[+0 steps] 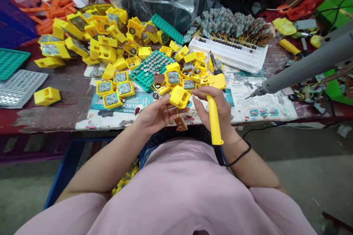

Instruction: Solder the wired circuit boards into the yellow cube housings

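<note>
My left hand [157, 114] is closed around a small yellow plastic housing [179, 97] with a grid of round holes on its face. A brown circuit board [181, 124] dangles below it on thin wires. In my right hand [219, 107] is a yellow gun-shaped soldering iron [213, 115], its metal tip pointing away from me and its black cord running past my wrist. My right fingertips are close to the housing; I cannot tell if they touch it. Just beyond my hands lie more yellow housings [111, 99] with grey boards inside.
A heap of yellow housings [107, 53] spreads across the back left. Behind my hands sits a green tray [143, 80] of round metal discs. A white foam block [231, 60] with wired boards stands farther right. A grey electric screwdriver [298, 66] slants in from the right.
</note>
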A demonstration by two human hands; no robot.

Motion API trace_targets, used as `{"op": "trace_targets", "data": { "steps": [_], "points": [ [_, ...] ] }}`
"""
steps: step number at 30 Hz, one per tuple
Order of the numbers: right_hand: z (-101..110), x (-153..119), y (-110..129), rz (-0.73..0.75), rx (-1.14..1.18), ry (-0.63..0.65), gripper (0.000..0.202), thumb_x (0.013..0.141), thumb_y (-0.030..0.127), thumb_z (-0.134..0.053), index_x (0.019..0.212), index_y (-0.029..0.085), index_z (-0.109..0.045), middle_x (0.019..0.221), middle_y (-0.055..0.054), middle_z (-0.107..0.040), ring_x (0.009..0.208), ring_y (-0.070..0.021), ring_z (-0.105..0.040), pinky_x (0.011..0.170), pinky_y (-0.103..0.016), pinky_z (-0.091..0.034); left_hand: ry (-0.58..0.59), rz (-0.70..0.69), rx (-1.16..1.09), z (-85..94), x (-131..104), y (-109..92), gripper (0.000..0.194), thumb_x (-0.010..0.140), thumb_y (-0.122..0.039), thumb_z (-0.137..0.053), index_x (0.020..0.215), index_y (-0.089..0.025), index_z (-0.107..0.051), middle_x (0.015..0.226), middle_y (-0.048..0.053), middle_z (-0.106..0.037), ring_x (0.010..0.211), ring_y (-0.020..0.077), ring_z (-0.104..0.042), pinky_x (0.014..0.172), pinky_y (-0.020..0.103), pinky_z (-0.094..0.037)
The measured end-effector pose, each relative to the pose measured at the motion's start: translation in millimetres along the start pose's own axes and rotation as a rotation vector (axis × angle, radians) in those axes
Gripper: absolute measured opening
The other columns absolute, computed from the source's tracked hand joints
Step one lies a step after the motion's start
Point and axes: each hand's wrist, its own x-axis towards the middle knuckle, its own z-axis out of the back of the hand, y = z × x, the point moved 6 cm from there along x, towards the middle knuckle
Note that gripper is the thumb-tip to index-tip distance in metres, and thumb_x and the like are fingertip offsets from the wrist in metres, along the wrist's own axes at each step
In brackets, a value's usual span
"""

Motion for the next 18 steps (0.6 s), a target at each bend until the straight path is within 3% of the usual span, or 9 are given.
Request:
{"op": "trace_targets", "data": {
  "steps": [4,7,12,18],
  "points": [
    [-2.8,3.5,1.0,0.017,-0.072,0.131,0.032,0.091,0.021,-0.063,0.121,0.024,-0.052,0.106,-0.002,-0.076,0.089,-0.0158,-0.077,0.075,-0.023,-0.063,0.011,-0.058,0.016,-9.8,-5.2,5.1,0.062,0.074,-0.057,-0.077,0.119,-0.015,-0.067,0.110,0.013,-0.075,0.088,0.0254,-0.076,0.074,0.035,-0.062],
    [2.9,0.5,2.1,0.057,-0.130,0.156,0.027,0.093,0.029,-0.060,0.119,0.024,-0.055,0.101,-0.004,-0.076,0.081,-0.0200,-0.077,0.066,-0.028,-0.064,0.086,-0.059,0.100,-22.1,-9.4,14.5,0.073,0.072,-0.065,-0.076,0.124,-0.014,-0.066,0.090,0.008,-0.075,0.068,0.0189,-0.071,0.063,0.029,-0.058],
    [1.3,-4.1,-9.1,0.230,-0.296,0.090,0.040,0.090,0.031,-0.067,0.128,0.023,-0.056,0.095,-0.006,-0.077,0.068,-0.0269,-0.076,0.050,-0.033,-0.060,0.029,-0.144,0.368,-13.5,-1.4,9.8,0.058,0.085,-0.056,-0.068,0.126,-0.015,-0.067,0.096,0.005,-0.073,0.090,0.0190,-0.069,0.080,0.029,-0.055],
    [-4.0,-16.1,-12.9,0.277,-0.374,0.105,0.041,0.089,0.031,-0.067,0.129,0.028,-0.057,0.101,-0.007,-0.076,0.057,-0.0265,-0.072,0.042,-0.035,-0.055,0.007,-0.169,0.455,-14.1,-9.1,7.1,0.055,0.089,-0.052,-0.065,0.134,-0.020,-0.063,0.088,0.002,-0.071,0.088,0.0177,-0.067,0.082,0.029,-0.053]
  ]
}}
